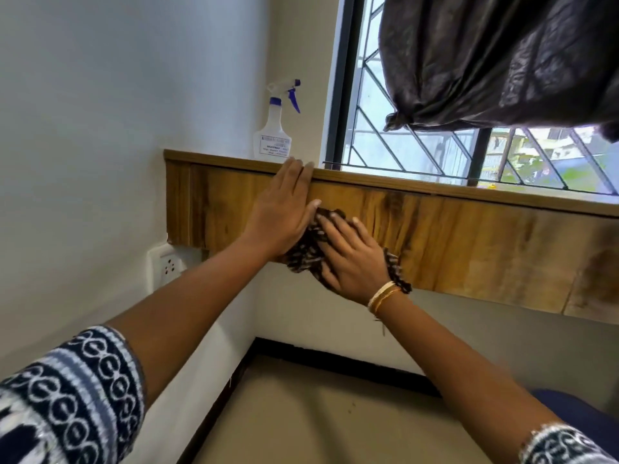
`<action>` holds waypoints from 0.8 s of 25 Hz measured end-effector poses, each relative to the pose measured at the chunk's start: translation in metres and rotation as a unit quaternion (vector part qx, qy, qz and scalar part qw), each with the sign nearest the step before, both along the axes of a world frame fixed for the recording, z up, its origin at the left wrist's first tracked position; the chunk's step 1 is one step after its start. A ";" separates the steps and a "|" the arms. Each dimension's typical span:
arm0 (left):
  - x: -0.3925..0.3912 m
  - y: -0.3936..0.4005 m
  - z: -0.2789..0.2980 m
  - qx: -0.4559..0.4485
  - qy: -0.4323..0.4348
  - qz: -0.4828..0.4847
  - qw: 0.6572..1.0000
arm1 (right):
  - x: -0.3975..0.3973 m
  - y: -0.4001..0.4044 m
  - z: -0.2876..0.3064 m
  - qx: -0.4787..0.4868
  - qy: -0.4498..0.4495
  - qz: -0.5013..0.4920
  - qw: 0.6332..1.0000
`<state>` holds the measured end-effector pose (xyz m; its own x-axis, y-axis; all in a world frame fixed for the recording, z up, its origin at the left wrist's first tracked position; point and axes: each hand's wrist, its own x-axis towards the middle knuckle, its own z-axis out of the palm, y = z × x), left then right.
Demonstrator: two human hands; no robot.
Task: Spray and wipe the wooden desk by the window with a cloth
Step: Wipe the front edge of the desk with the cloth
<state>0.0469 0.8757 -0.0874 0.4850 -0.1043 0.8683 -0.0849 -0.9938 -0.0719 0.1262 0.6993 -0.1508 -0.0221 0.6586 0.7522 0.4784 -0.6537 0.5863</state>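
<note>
Nearest on the desk [469,236] front panel, right hand [351,262] presses the cloth [303,254] w/ flat fingers; left hand [281,216], fingers straight, braces beside it. Keep even pressure, overlap strokes along grain. Spray bottle [273,135] stands far left on top.

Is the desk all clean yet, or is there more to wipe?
Not yet. The white spray bottle stands set down on the wooden desk. The right hand presses the dark patterned cloth on the front panel; the left hand rests flat beside it. The panel's right stretch looks untouched.
</note>
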 end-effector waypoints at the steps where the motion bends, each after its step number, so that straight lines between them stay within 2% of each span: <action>1: 0.003 -0.008 -0.001 0.018 -0.002 -0.005 1.000 | 0.003 -0.026 0.009 0.042 -0.001 -0.003 0.999; 3: 0.012 -0.029 0.002 0.052 -0.011 -0.017 0.998 | 0.013 -0.083 0.024 0.160 -0.004 -0.032 0.987; 6: 0.028 -0.066 0.013 0.088 -0.033 -0.031 0.995 | 0.024 -0.155 0.028 0.330 0.010 -0.059 0.942; 10: 0.038 -0.085 0.017 0.088 -0.079 -0.010 0.993 | 0.027 -0.152 0.037 0.434 0.040 -0.101 0.894; 12: 0.041 -0.090 0.012 0.075 -0.095 0.003 0.993 | 0.021 -0.119 0.061 0.424 0.038 -0.084 0.901; 15: 0.042 -0.091 0.013 0.082 -0.102 0.012 0.991 | 0.015 -0.087 0.088 0.337 -0.022 -0.058 0.939; 18: 0.039 -0.091 0.014 0.079 -0.103 0.014 0.991 | 0.019 -0.124 0.092 0.233 -0.054 -0.038 0.970; 20: 0.040 -0.101 0.014 0.049 -0.109 0.024 0.993 | 0.029 -0.169 0.092 0.262 -0.040 -0.040 0.963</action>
